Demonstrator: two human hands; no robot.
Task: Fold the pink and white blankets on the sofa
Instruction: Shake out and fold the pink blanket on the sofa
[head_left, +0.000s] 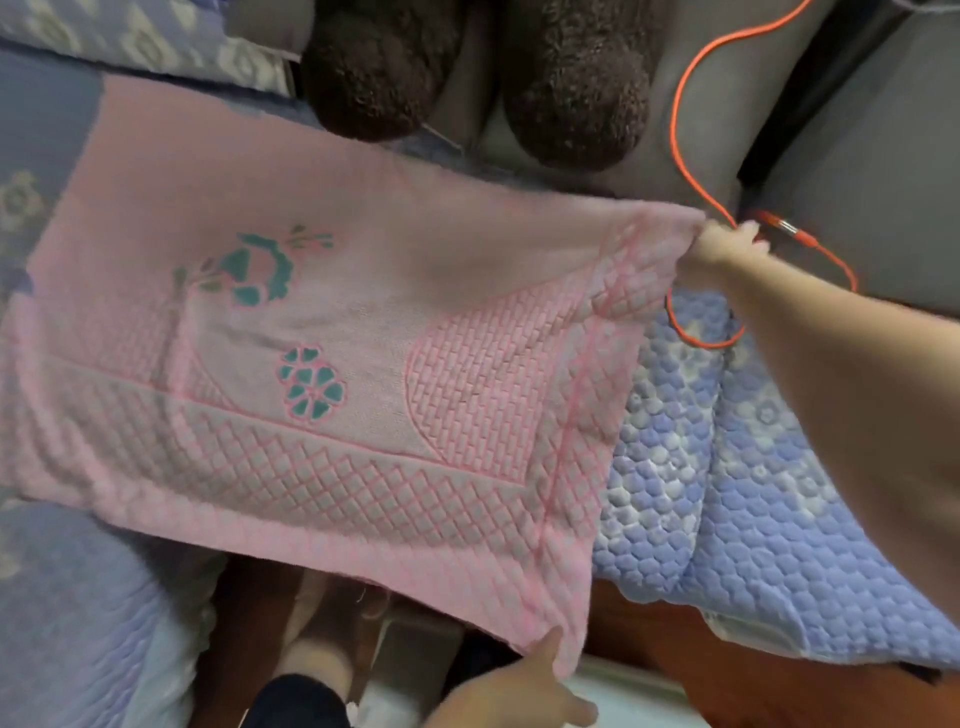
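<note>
A pink blanket (322, 364) with teal flower motifs and a quilted border lies stretched across the sofa seat. My right hand (724, 244) pinches its far right corner and holds it up and taut. My left hand (524, 686) grips the near right corner at the bottom of the view, thumb on top of the fabric. The blanket's near edge hangs over the sofa's front. No white blanket is visible.
A blue and white quilted cover (753, 493) spreads over the sofa under and right of the blanket. Two brown furry legs of a plush toy (571, 88) rest at the back. An orange cable (685, 156) loops by my right hand. Grey cushions (872, 171) stand at the right.
</note>
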